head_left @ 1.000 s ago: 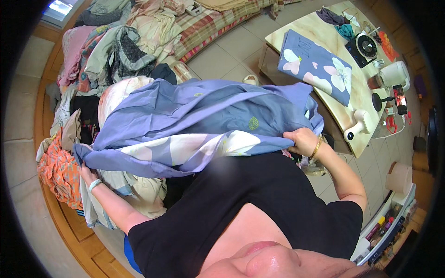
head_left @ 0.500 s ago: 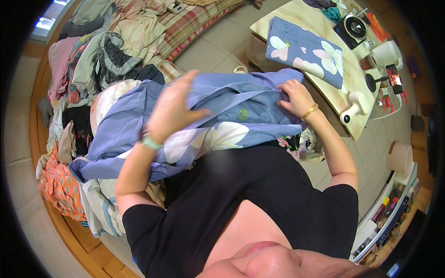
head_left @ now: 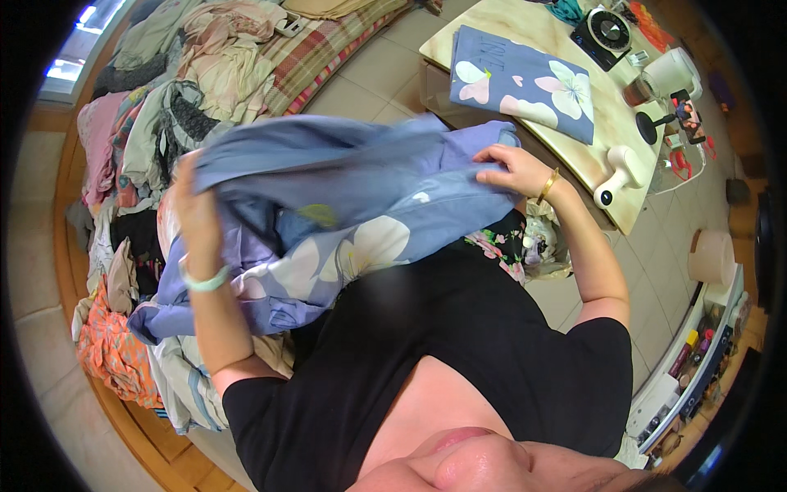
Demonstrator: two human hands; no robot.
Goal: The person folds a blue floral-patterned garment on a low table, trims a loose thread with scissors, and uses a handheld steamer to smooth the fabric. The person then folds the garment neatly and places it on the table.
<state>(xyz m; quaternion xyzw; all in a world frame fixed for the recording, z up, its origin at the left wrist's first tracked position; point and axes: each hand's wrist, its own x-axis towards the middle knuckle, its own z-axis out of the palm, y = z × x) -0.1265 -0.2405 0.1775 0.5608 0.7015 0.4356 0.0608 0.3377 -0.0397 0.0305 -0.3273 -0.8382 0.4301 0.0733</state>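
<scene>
A large blue-violet flowered sheet (head_left: pixel 352 189) with big white blossoms spreads loosely across my lap, its folds blurred by motion. My left hand (head_left: pixel 197 209), with a pale green band at the wrist, is shut on the sheet's raised left edge; its fingertips are blurred and partly hidden. At the opposite end, my right hand (head_left: pixel 515 172), wearing a gold bracelet, grips the sheet with curled fingers. A matching folded blue flowered cloth (head_left: pixel 525 86) lies flat on the marble-topped table at the far right.
Heaped clothes (head_left: pixel 164 123) fill the left side, with an orange patterned garment (head_left: pixel 115 344) nearer me. The marble-topped table (head_left: pixel 557 152) carries a white handheld device (head_left: pixel 621 176), a black fan-like device (head_left: pixel 608 34), a white kettle (head_left: pixel 676 78) and a phone on a stand (head_left: pixel 687 115).
My left hand has moved left from above the sheet to its left edge, lifting that edge. The sheet's upper layer has billowed up, while my right hand has shifted slightly left.
</scene>
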